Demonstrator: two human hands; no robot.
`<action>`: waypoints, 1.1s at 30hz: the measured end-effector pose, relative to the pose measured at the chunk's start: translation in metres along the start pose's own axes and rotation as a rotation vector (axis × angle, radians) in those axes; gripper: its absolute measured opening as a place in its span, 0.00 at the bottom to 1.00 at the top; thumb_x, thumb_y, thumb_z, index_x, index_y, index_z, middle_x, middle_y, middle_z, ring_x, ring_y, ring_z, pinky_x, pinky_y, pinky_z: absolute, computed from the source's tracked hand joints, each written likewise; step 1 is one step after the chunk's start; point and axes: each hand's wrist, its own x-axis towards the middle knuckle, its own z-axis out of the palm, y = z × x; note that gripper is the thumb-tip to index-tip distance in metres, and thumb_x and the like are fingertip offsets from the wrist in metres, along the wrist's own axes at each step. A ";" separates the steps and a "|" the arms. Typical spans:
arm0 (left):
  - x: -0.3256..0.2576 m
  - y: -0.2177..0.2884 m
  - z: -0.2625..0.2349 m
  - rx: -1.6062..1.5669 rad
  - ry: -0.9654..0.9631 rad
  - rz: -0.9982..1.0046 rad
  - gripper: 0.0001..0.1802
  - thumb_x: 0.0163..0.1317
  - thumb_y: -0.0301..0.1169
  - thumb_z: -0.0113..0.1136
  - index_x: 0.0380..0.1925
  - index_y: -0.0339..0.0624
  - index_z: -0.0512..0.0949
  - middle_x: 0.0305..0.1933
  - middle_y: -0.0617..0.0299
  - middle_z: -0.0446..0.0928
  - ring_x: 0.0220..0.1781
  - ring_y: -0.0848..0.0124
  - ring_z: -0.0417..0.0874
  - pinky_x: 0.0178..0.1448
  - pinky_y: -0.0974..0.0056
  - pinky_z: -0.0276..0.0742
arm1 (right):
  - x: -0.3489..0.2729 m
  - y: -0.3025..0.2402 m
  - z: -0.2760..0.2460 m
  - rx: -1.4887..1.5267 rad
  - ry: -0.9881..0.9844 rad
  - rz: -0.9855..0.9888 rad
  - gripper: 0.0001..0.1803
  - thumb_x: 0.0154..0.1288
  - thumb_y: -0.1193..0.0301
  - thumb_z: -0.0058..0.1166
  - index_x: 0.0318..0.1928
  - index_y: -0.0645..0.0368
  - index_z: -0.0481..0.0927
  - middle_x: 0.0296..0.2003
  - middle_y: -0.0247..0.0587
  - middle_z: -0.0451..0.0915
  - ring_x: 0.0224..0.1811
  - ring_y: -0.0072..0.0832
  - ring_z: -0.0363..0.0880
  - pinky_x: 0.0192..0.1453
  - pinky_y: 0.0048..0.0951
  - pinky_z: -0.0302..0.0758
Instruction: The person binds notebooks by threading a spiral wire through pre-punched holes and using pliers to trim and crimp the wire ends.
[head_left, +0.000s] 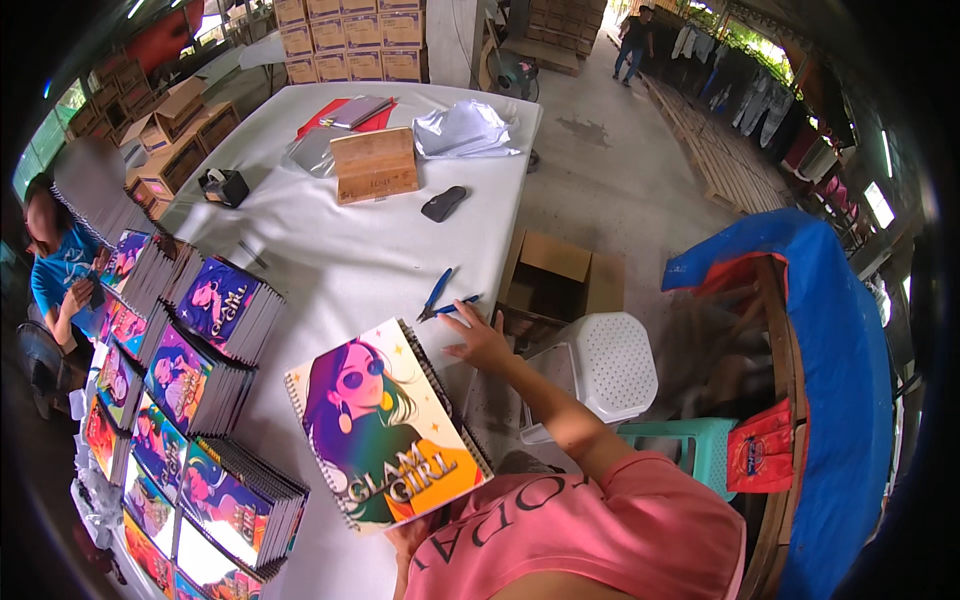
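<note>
Right hand point(478, 343) beside blue pliers point(441, 296)

Work table with a spiral notebook in front of the person, stacks at the left, tools beyond.

The spiral notebook point(385, 430) lies on the table point(350, 260) near its front edge. From it, stacked notebooks point(190, 400) run in rows at nine o'clock. Pliers point(437, 293) lie at one o'clock, with the right hand point(482, 342) just beside them, resting on the table edge. The left hand point(410, 535) is at the notebook's near edge, six o'clock. A wooden block point(373, 165) lies far at twelve o'clock, a tape dispenser point(224, 186) at eleven. Off the table at three o'clock stands a plastic stool point(600, 365); behind it, an open cardboard box point(560, 280) on the floor.
</note>
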 end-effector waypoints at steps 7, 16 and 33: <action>0.034 -0.001 0.011 0.093 0.056 0.007 0.34 0.42 0.51 0.69 0.47 0.45 0.74 0.47 0.59 0.76 0.52 0.59 0.73 0.55 0.54 0.66 | 0.075 0.007 0.020 -0.053 0.201 -0.003 0.21 0.54 0.57 0.57 0.50 0.36 0.76 0.45 0.25 0.70 0.53 0.26 0.65 0.59 0.67 0.49; 0.059 0.011 0.036 0.076 0.191 -0.098 0.33 0.44 0.48 0.69 0.49 0.46 0.72 0.49 0.60 0.75 0.52 0.58 0.73 0.54 0.54 0.67 | 0.173 0.048 0.030 -0.023 0.338 0.050 0.10 0.53 0.57 0.59 0.35 0.41 0.81 0.32 0.25 0.72 0.42 0.27 0.71 0.50 0.53 0.55; 0.302 0.124 0.129 0.287 0.551 0.002 0.30 0.40 0.48 0.72 0.38 0.39 0.78 0.35 0.54 0.80 0.33 0.54 0.79 0.40 0.57 0.74 | 0.320 0.147 -0.021 0.392 0.185 0.083 0.18 0.57 0.55 0.57 0.47 0.45 0.78 0.40 0.34 0.75 0.47 0.30 0.73 0.54 0.48 0.63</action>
